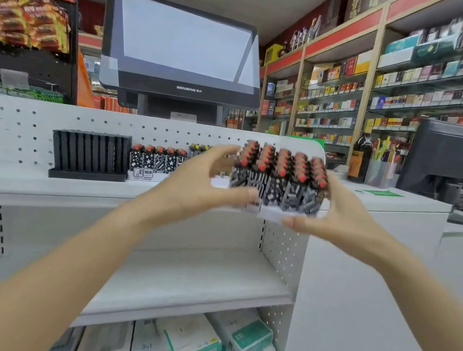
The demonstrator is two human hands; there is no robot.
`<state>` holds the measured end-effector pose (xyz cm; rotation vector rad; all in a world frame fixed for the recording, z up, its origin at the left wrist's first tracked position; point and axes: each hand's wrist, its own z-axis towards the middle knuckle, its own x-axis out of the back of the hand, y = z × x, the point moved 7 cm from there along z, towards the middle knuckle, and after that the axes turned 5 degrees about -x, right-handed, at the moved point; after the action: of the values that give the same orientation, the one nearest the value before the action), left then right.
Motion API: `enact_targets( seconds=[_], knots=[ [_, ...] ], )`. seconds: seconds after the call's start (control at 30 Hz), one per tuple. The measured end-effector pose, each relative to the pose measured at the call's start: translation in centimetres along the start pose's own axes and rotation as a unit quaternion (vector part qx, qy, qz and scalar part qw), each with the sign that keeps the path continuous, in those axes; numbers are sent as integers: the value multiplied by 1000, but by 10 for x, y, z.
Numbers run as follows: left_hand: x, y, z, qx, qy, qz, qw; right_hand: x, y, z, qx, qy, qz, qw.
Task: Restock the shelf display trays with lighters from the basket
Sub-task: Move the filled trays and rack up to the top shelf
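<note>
A: Lighters are sitting where, going left to right?

B: Far left on the top shelf, a black ribbed tray is standing with nothing showing in its slots. Just beside it, a short row of patterned lighters is filling a white tray. Next, the full block of lighters is being held above the shelf's right end.

A: Held how?

B: The left hand is gripping the block's left side, thumb curled across the front, fingers spread behind. The right hand is cupping the right side, thumb pressing under its white base.

A: How far along is the job looking?

B: Partway, I'm judging. One row is standing in place, this block is not yet set down, and the black tray is waiting. No basket is showing in this view.

A: Materials?

B: Lighters are looking like glossy plastic, black-and-white geometric print, red caps, packed in tidy columns. The base is seeming thin card or plastic; blur is hiding which. Shelving is being painted metal, smooth, with a perforated back panel.
</note>
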<state>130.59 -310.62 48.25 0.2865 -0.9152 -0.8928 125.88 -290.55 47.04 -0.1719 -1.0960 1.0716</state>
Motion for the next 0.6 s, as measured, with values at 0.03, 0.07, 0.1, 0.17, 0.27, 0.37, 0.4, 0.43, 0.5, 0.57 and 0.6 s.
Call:
enact_targets(
  seconds=[0.03,0.07,0.1,0.17,0.27,0.37,0.4,0.43,0.5,0.57,0.6],
  knots=[
    [7,-6,3,8,20,26,999,6,-5,9,-1,23,-22,999],
    [13,-15,4,17,37,68,997,11,-7,19,-9,43,-48,998],
    [19,-25,3,24,48,125,991,15,-9,28,-24,57,-80,995],
    [25,-47,-3,46,52,249,966,21,-5,51,-64,68,-153,984],
    [24,-70,-10,63,42,359,930,14,6,81,-106,33,-194,975],
    [19,-75,-9,49,35,428,902,-6,23,104,-141,-35,-186,972],
    [18,-76,-8,46,30,441,896,-11,30,110,-157,-60,-197,966],
    [17,-78,-7,42,25,449,892,-16,35,113,-177,-83,-207,959],
    [17,-79,-6,33,9,464,885,-18,44,115,-212,-118,-211,947],
    [16,-81,-6,23,0,470,883,-18,47,116,-232,-128,-206,942],
    [16,-82,-6,17,-2,472,882,-19,48,119,-229,-114,-211,943]
  ],
)
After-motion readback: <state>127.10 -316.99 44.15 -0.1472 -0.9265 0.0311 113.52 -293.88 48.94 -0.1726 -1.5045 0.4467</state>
